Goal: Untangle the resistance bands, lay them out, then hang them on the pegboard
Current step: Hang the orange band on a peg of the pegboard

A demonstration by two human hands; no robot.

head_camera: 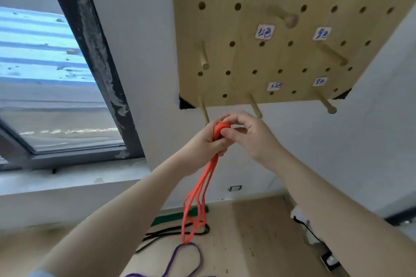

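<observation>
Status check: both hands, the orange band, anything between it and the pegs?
Left hand and right hand both gripping orange band bunched at top, just below pegboard. Loops hang down. No band on a peg. Path clear.

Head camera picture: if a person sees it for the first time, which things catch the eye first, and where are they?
First is the bright orange band, gripped at its top by the left hand and the right hand in the middle, its loops hanging toward the floor. Just above the hands is the wooden pegboard on the white wall, with pegs and small handwritten labels. On the floor below lie a black band and a purple band.
</observation>
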